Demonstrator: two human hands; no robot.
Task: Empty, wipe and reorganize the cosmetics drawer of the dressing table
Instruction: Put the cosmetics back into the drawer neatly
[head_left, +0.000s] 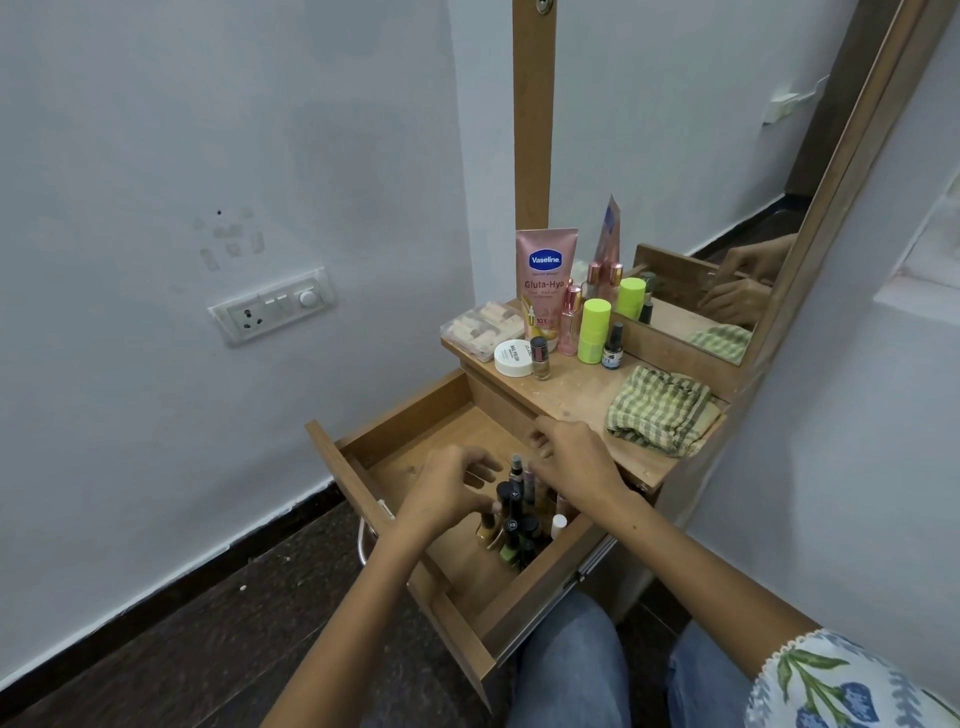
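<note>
The wooden drawer (400, 415) of the dressing table is pulled out over my lap. A cluster of small cosmetic bottles (517, 525) stands upright at its right side; the left part of its floor is bare wood. My left hand (452, 488) hovers over the drawer with fingers spread and loosely arched, its thumb side against the bottles. My right hand (571, 457) reaches over the bottle tops with fingers curled; what lies under them is hidden. A folded green checked cloth (660, 410) lies on the tabletop (576, 389).
On the tabletop stand a pink Vaseline tube (545, 280), a neon green container (594, 330), a white jar (513, 357), a nail polish bottle (540, 356) and a clear box (483, 325). A mirror (727, 156) leans behind. A switch plate (272, 306) sits on the left wall.
</note>
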